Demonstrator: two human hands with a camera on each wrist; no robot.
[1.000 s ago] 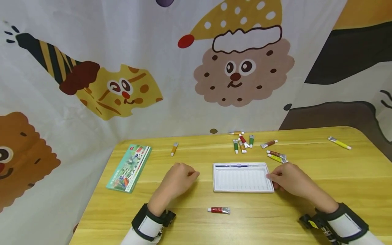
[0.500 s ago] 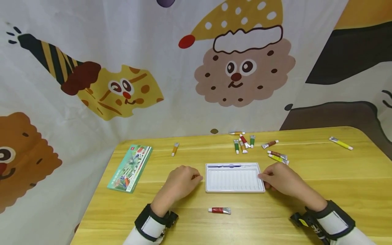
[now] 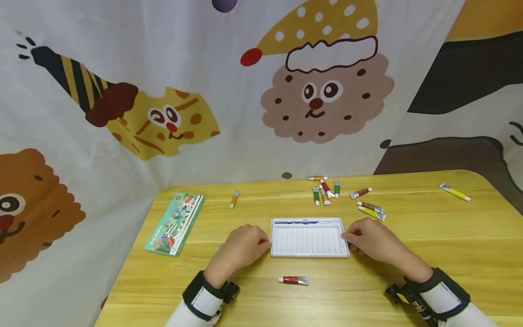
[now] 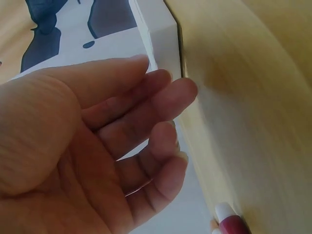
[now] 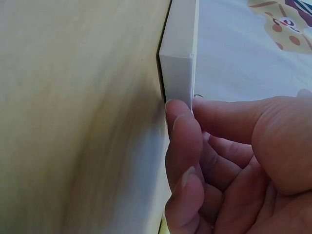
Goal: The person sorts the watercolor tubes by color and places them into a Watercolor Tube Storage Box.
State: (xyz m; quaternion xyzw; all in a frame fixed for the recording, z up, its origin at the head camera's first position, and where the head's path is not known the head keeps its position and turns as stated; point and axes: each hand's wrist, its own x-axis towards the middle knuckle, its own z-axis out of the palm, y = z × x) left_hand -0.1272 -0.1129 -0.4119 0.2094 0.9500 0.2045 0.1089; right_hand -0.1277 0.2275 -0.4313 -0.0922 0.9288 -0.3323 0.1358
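Observation:
A white plastic paint tray (image 3: 309, 252) with a row of slots lies flat on the table; a slim blue paintbrush (image 3: 304, 222) lies in its back groove. My right hand (image 3: 373, 240) pinches the tray's right end, thumb at the rim and fingers at the side wall (image 5: 178, 78). At the left end, my left hand (image 3: 245, 245) has its fingertips at the edge. Its fingers are loosely bent around no object in the left wrist view, beside the tray's corner (image 4: 163, 41); contact is hard to tell. A red paint tube (image 3: 293, 280) lies in front of the tray.
A green paint box (image 3: 175, 225) lies at the left, with an ochre tube (image 3: 234, 199) to its right. Several tubes, including a green tube (image 3: 316, 196) and a yellow tube (image 3: 372, 213), lie behind the tray. Another yellow tube (image 3: 455, 191) is far right. A printed curtain (image 3: 241, 159) hangs behind the table.
The right hand has slid the tray to the left along the table. My left hand has shifted slightly right and down, and the tray's left end now reaches its fingertips.

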